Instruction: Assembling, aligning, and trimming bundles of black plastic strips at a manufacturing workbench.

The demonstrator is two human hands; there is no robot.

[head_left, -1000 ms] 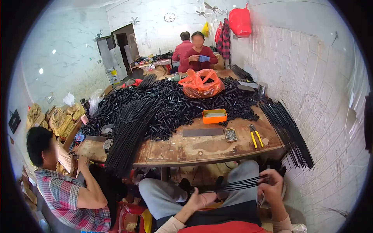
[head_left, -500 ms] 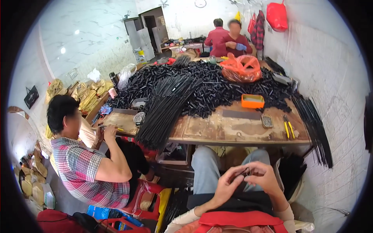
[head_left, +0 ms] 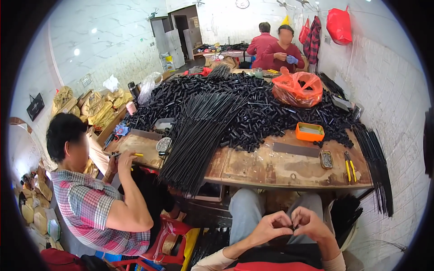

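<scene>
Thin dark piece point(head_left: 295, 226) sits nearer than the table point(head_left: 253, 168), pinched by nearly closed left hand point(head_left: 270, 228) and right hand point(head_left: 313, 226) — apart a second ago, now jointly engaged.

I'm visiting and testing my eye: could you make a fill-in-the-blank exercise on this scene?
The pliers have ____-coloured handles.
The heaped pieces are coloured ____.
The large bag hanging at upper right is coloured ____.
Of the camera wearer's left hand and right hand, the ____ is nearer the pliers.

Missing: yellow; black; red; right.
</scene>
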